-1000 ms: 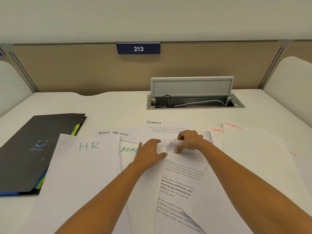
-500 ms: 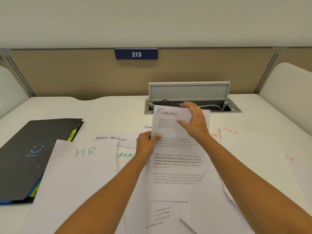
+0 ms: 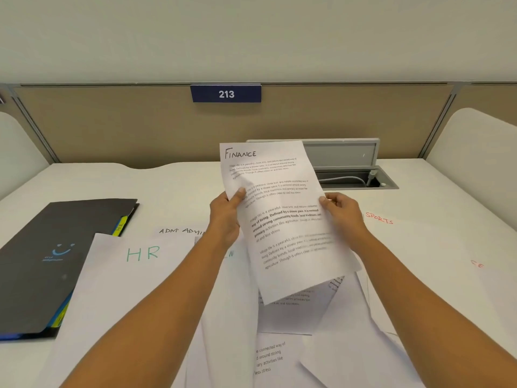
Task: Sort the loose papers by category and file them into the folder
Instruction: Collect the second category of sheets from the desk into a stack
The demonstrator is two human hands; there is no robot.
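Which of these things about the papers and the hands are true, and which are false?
1. The left hand and right hand hold the Finance sheet above the desk. True.
2. The folder lies open. False: it is closed, at the left of the desk.
3. The HR sheet has its heading in green. True.
4. The sign reads 312. False: it reads 213.
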